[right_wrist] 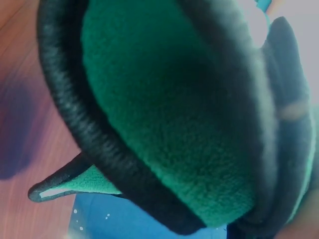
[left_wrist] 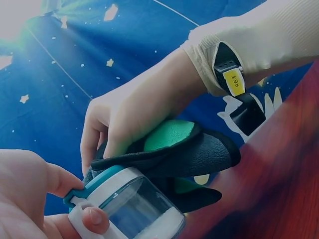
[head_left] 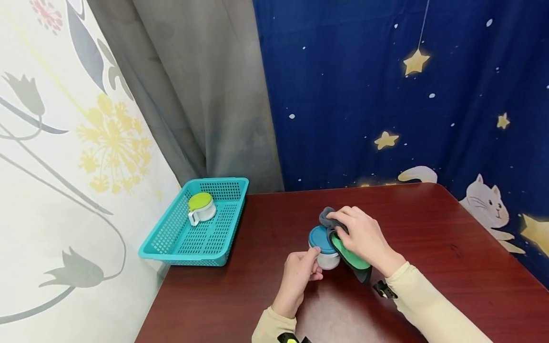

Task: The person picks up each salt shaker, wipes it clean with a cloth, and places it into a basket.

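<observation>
A clear jar [left_wrist: 144, 209] with a blue lid [head_left: 320, 239] and a white handle is held tilted above the table; something white lies inside it. My left hand [head_left: 299, 274] grips the jar by its handle, thumb at the lid's edge. In my right hand [head_left: 362, 236] is a green and dark grey cloth [head_left: 352, 255], bunched between thumb and fingers and touching the jar's lid and side. The cloth [right_wrist: 164, 114] fills most of the right wrist view, where the fingers are mostly hidden.
On the left of the dark red table [head_left: 266, 224] stands a turquoise basket [head_left: 229, 233]. Inside it sits a similar jar with a green lid [head_left: 200, 201] and white handle. Behind the table hang a grey curtain [head_left: 214, 95] and a blue starry curtain [head_left: 351, 95].
</observation>
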`<state>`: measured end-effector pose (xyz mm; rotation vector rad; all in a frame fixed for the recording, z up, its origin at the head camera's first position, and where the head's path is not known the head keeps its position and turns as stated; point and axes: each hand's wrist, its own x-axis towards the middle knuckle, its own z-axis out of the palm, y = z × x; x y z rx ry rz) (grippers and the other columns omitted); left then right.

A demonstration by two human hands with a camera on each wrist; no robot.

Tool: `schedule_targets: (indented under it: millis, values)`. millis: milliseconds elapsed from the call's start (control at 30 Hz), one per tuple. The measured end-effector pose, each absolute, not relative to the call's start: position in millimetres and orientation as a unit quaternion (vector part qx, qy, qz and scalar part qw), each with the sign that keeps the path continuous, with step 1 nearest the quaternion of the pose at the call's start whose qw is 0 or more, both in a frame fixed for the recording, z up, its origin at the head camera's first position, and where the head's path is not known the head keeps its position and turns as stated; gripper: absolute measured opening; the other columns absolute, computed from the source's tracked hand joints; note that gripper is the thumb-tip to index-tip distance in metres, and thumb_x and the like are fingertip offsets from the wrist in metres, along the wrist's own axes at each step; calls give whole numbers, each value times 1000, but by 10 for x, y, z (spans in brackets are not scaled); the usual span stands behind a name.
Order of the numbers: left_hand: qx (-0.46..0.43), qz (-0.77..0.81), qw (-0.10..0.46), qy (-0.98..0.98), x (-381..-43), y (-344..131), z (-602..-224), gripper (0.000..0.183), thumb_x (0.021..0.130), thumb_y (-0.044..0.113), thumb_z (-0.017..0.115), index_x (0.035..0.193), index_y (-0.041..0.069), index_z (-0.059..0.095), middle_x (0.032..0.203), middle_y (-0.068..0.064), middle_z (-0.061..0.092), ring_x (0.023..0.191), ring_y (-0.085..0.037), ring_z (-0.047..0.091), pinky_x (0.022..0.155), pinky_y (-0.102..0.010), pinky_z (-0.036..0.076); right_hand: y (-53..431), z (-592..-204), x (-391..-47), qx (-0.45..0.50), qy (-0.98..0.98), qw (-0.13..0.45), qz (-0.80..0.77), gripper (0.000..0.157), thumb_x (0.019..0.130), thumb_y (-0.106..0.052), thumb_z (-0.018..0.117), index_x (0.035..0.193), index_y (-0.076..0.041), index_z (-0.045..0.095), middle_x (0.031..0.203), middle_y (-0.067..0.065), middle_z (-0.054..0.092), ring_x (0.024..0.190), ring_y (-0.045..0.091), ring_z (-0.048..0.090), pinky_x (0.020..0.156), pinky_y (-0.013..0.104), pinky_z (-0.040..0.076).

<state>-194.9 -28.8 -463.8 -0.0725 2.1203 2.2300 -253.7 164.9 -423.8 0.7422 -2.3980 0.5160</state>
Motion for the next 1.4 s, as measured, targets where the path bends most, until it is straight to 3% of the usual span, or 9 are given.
schedule_targets:
  millis: [400, 600, 1067, 1200, 1400]
  values:
    - [-24, 731, 30, 681, -1963, -321, -4659, 52, 90, 30, 69, 55, -1, 48, 55, -7, 51, 52, -16, 58, 57, -30, 58, 1548, -4205, -2397, 349, -870, 282, 205, 35, 86, -11, 75, 118, -24, 73, 112, -10, 66, 96, 10, 57, 67, 32, 55]
    - [-22, 730, 23, 682, -1989, -340, -4634, 42, 88, 22, 64, 55, 1, 49, 54, -9, 50, 57, -23, 63, 59, -35, 59, 1449, -4142, -2315, 406, -850, 266, 206, 32, 87, -12, 75, 116, -24, 74, 112, -11, 65, 104, 13, 59, 76, 35, 57]
    - [-7, 728, 40, 685, -1972, -384, -4633, 44, 90, 22, 62, 57, -2, 48, 54, -9, 46, 61, -24, 64, 63, -37, 60, 1421, -4114, -2277, 412, -849, 259, 207, 32, 86, -11, 77, 115, -24, 74, 111, -12, 65, 106, 13, 61, 77, 36, 57]
    - [-8, 722, 40, 691, -1974, -382, -4642, 46, 90, 26, 65, 55, 1, 48, 53, -8, 47, 59, -24, 64, 61, -36, 59, 1425, -4111, -2281, 405, -854, 261, 197, 31, 85, -12, 77, 113, -25, 75, 111, -12, 65, 103, 12, 61, 74, 35, 57]
    - [-10, 710, 37, 703, -1936, -353, -4647, 51, 90, 29, 68, 53, 0, 46, 52, -6, 48, 54, -17, 59, 58, -31, 58, 1494, -4117, -2381, 341, -887, 266, 162, 29, 87, -13, 75, 113, -26, 74, 109, -9, 67, 91, 13, 59, 55, 33, 53]
